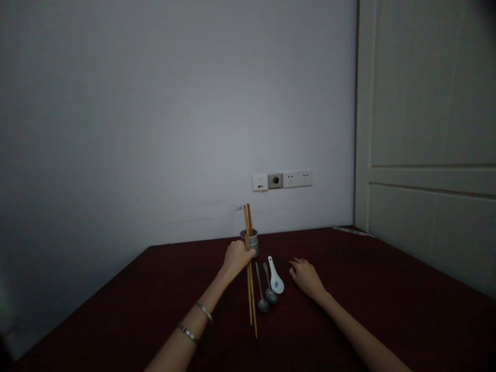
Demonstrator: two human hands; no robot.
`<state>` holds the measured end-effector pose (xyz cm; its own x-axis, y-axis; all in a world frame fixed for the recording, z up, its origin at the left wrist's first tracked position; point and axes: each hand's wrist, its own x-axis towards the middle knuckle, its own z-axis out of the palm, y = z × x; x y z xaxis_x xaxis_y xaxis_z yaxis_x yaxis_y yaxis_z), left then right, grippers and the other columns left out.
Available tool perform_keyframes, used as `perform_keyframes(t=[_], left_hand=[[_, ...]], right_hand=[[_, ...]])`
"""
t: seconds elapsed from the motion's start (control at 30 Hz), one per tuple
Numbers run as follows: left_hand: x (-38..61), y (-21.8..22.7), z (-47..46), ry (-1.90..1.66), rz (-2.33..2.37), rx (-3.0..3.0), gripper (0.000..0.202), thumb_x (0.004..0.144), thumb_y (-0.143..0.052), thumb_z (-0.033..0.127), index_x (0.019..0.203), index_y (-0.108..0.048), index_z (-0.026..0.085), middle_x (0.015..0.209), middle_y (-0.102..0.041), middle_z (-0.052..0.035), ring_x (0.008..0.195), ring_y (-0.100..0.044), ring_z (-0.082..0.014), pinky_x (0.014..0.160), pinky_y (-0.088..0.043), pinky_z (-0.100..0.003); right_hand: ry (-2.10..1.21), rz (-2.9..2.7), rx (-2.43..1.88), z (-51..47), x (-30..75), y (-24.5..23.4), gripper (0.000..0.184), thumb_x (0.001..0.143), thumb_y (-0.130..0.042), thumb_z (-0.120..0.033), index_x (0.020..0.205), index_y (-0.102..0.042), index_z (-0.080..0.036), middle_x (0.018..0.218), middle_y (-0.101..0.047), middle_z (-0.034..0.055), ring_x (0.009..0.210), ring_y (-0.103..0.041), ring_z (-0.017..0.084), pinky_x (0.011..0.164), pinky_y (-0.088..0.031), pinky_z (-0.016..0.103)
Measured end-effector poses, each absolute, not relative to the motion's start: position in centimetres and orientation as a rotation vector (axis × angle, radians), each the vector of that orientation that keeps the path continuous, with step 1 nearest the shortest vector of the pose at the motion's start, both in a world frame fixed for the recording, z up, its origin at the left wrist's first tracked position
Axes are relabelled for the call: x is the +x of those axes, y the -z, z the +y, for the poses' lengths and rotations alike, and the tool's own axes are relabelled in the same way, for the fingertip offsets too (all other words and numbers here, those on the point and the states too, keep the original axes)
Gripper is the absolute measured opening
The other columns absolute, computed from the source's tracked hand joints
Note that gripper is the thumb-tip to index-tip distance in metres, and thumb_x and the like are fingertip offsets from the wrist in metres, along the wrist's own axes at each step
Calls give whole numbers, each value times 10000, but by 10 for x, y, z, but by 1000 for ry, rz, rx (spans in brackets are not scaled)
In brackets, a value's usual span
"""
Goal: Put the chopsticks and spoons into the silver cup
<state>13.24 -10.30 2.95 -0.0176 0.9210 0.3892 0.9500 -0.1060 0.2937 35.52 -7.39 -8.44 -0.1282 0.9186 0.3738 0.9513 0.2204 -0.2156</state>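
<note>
My left hand (237,257) is closed around wooden chopsticks (251,294), their long lower ends pointing toward me and their upper ends rising past the cup. Just behind that hand stands a grey metal cup (253,243); whether any of the chopsticks are inside it I cannot tell. To the right of the chopsticks lie a thin metal spoon (263,305), a second metal spoon (271,295) and a white soup spoon (276,283) with a blue mark. My right hand (306,275) rests on the table right of the spoons, fingers stretched out, holding nothing.
The dark red table (155,299) meets a pale wall (186,129) at its back edge. Wall sockets (297,179) and a switch plate (260,182) sit above it. On the right stands a white panelled door (426,103). A thin strip (352,231) lies near the back right corner.
</note>
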Motion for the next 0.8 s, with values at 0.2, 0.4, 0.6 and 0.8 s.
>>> perform_keyframes(t=[0.2, 0.4, 0.6, 0.8], left_hand=[[144, -76, -146, 1054, -1826, -2094, 222, 712, -484, 306, 588, -576, 147, 552, -563, -17, 525, -496, -112, 510, -283, -220], [150, -89, -177, 1223, -1596, -2091, 192, 738, -484, 292, 627, -556, 153, 560, -551, -6, 491, -460, -91, 523, -300, -224], [150, -90, -180, 1237, -1579, -2131, 204, 747, -476, 309, 642, -563, 157, 574, -561, -35, 505, -480, -115, 544, -332, -260], [150, -87, -178, 1215, -1578, -2104, 191, 736, -481, 306, 625, -552, 168, 561, -561, -22, 503, -479, -113, 539, -320, -254]], right_hand=[[107, -2072, -1724, -73, 355, 85, 400, 803, -339, -261, 1102, -577, -141, 1181, -529, 123, 1121, -429, 246, 915, -316, 349], [72, -2078, -1716, -73, 356, 85, 394, 786, -366, -247, 1101, -577, -138, 1183, -529, 121, 1132, -429, 238, 927, -316, 343], [-247, -1890, -1538, -71, 362, 69, 386, 762, -401, -236, 1069, -584, -88, 1100, -584, 130, 1037, -522, 213, 911, -361, 314], [-1146, -1435, -975, -110, 332, 11, 336, 707, -540, -348, 931, -624, -113, 884, -660, 130, 762, -629, 203, 677, -491, 343]])
